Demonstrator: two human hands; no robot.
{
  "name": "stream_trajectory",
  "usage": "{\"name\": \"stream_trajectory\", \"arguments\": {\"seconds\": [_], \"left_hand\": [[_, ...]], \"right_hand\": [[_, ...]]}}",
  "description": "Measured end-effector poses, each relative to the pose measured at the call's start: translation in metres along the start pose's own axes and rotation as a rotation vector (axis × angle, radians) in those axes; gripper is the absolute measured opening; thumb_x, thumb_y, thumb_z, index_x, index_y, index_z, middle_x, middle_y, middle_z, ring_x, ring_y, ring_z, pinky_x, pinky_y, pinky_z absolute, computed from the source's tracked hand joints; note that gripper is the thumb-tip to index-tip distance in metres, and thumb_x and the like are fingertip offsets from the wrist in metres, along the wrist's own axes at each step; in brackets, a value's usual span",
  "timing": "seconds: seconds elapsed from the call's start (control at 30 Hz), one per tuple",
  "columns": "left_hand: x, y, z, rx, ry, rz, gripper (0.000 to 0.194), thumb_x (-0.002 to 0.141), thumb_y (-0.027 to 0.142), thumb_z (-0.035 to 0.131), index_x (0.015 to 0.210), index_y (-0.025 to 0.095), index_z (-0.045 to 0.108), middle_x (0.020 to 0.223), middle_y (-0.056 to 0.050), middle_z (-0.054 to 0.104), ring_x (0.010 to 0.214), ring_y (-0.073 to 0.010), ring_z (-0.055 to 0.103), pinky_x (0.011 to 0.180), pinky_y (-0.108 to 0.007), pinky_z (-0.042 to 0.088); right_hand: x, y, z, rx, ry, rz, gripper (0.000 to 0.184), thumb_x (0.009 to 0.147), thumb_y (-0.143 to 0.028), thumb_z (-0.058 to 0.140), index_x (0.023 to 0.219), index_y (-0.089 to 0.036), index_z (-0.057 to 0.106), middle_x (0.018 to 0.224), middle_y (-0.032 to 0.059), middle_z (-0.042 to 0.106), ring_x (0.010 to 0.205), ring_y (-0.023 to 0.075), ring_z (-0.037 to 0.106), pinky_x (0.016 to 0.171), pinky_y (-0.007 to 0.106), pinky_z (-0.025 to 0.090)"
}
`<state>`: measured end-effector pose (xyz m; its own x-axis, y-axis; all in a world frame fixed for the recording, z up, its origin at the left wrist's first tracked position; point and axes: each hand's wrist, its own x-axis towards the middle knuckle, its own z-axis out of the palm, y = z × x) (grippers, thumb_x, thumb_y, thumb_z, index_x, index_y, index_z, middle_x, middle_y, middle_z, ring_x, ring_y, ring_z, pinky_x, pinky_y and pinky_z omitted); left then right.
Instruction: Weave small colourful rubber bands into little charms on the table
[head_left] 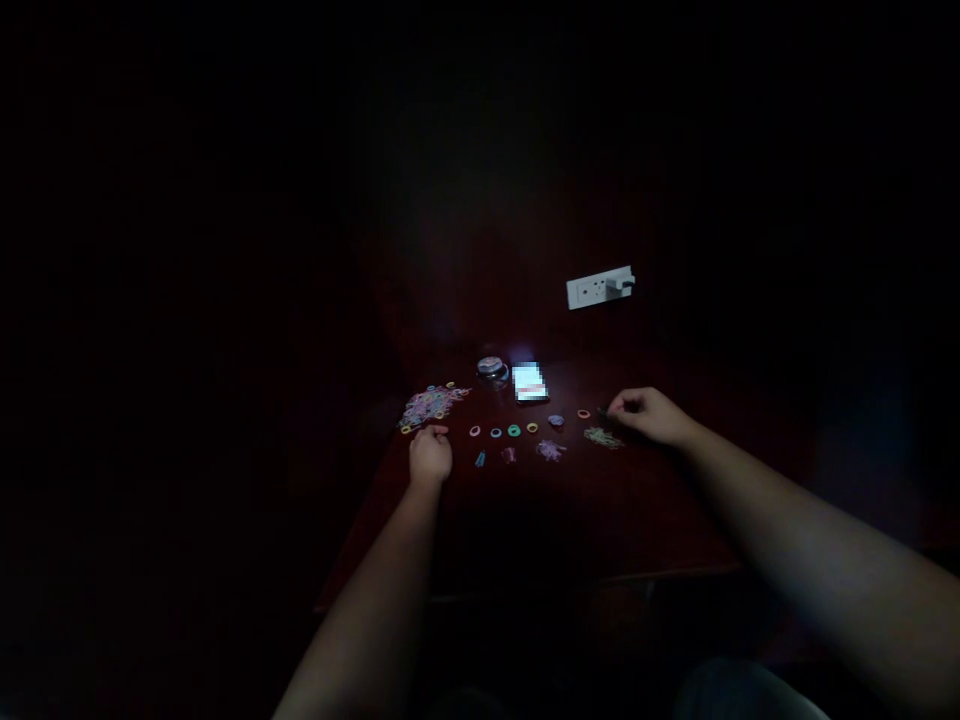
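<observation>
My left hand [431,456] rests on the table with curled fingers, at the near edge of a loose pile of small pastel elastic bands [433,403]. Whatever is in those fingers, if anything, is hidden. Over on the right, my right hand [651,415] is pinched, its fingertips by a small dark thing [602,411] too dim to name. Close to it lie an orange ring-shaped hair tie [583,414] and a heap of yellow-green bands [602,437]. Between my hands are a pink hair tie [475,431], a green one [514,431], a yellow one [532,427] and a purple band cluster [551,451].
A lit phone [530,383] lies at the back beside a round lidded container [492,368]. On the wall behind is a white socket panel [598,288] with a plug in it. The dark red table [517,520] ends at a front edge near me; the surroundings are very dark.
</observation>
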<state>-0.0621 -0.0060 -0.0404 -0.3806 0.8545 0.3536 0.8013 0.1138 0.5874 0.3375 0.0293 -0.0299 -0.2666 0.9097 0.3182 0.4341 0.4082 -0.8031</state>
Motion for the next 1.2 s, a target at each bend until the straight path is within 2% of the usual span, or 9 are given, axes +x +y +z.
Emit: {"name": "stream_trajectory", "arguments": {"seconds": [0.13,0.33,0.53,0.63,0.93,1.07,1.2], "left_hand": [[-0.001,-0.020,-0.019,0.153,-0.038,-0.023,0.024,0.080,0.022,0.051,0.096,0.018,0.069,0.116,-0.013,0.064,0.112,-0.0305,0.056,0.101,-0.042,0.040],[0.002,-0.022,-0.015,0.271,-0.061,-0.041,0.034,0.083,0.028,0.049,0.113,0.022,0.063,0.130,-0.012,0.056,0.122,-0.0340,0.049,0.099,-0.049,0.040],[0.018,-0.037,-0.022,0.277,-0.071,0.006,0.032,0.082,0.016,0.047,0.110,0.016,0.062,0.122,-0.012,0.060,0.116,-0.0238,0.055,0.105,-0.032,0.038],[0.026,-0.045,-0.027,0.269,-0.048,0.000,0.034,0.081,0.014,0.046,0.112,0.012,0.060,0.121,-0.015,0.060,0.115,-0.0243,0.056,0.104,-0.032,0.038],[0.034,-0.052,-0.023,0.242,-0.053,-0.041,0.044,0.082,0.021,0.049,0.126,0.017,0.051,0.123,-0.015,0.062,0.120,-0.0292,0.053,0.102,-0.039,0.040],[0.033,-0.053,-0.024,0.203,-0.038,-0.050,0.037,0.082,0.021,0.051,0.118,0.020,0.055,0.124,-0.012,0.062,0.120,-0.0270,0.054,0.102,-0.036,0.040],[0.034,-0.056,-0.023,0.142,-0.016,-0.051,0.029,0.081,0.019,0.052,0.111,0.021,0.053,0.117,-0.010,0.066,0.111,-0.0211,0.061,0.096,-0.030,0.044]], "right_hand": [[-0.002,-0.004,0.002,-0.031,-0.063,-0.039,0.021,0.068,-0.035,0.063,0.071,-0.015,0.068,0.068,0.0028,0.065,0.063,0.0143,0.057,0.062,0.027,0.046],[-0.005,-0.014,0.003,-0.081,-0.128,-0.075,0.018,0.067,-0.031,0.062,0.068,-0.015,0.069,0.073,0.0044,0.066,0.066,0.0153,0.058,0.064,0.027,0.046],[-0.004,-0.009,0.002,-0.107,-0.193,-0.069,0.018,0.069,-0.031,0.062,0.072,-0.014,0.069,0.070,0.0033,0.062,0.065,0.0152,0.056,0.064,0.028,0.045],[-0.003,-0.006,0.002,-0.084,-0.201,-0.060,0.018,0.071,-0.031,0.059,0.075,-0.015,0.067,0.067,0.0008,0.058,0.063,0.0136,0.052,0.062,0.027,0.043],[0.004,0.000,-0.001,-0.092,0.064,-0.024,0.023,0.073,-0.038,0.054,0.071,-0.016,0.061,0.063,0.0010,0.058,0.057,0.0139,0.050,0.053,0.025,0.040],[0.003,-0.005,0.000,-0.073,0.103,0.008,0.024,0.073,-0.039,0.054,0.072,-0.017,0.061,0.064,0.0020,0.060,0.056,0.0144,0.052,0.052,0.026,0.041],[0.003,-0.006,0.001,-0.052,0.127,0.056,0.024,0.072,-0.040,0.053,0.072,-0.017,0.060,0.059,0.0008,0.057,0.050,0.0130,0.049,0.048,0.025,0.038]]}}
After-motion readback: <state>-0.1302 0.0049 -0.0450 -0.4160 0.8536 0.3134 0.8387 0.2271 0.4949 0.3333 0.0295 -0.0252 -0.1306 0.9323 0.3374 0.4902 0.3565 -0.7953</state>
